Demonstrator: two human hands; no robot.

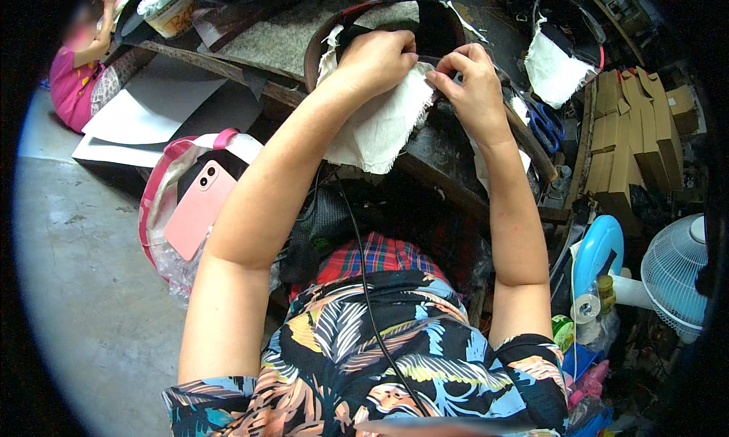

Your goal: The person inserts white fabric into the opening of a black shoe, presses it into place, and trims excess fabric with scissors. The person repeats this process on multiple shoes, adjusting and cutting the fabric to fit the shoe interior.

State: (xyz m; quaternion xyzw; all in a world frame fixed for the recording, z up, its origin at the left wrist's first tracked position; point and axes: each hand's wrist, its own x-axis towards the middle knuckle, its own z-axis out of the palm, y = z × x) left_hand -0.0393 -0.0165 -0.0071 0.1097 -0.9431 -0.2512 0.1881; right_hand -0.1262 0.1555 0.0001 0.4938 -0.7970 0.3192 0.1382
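A white cloth (pixel 376 137) with frayed edges hangs over the near side of a dark round drum-shaped piece (pixel 312 61) on the workbench. My left hand (pixel 380 61) is curled at the cloth's upper part, inside the round rim; its fingertips are partly hidden, and it appears to grip the cloth. To its right, my right hand (pixel 472 84) has thumb and forefinger pinched at the cloth's frayed right edge. A second round piece (pixel 588 28) with a red-edged rim stands at the right, another frayed white cloth (pixel 554 65) draped over it.
Blue-handled scissors (pixel 547 126) lie right of my right hand. At the left are a pink phone (pixel 201 209) on a pink-and-white band, white sheets (pixel 152 107), a bucket (pixel 165 12) and a seated person (pixel 76 88). Cardboard boxes (pixel 615 141) and a fan (pixel 678 270) stand right.
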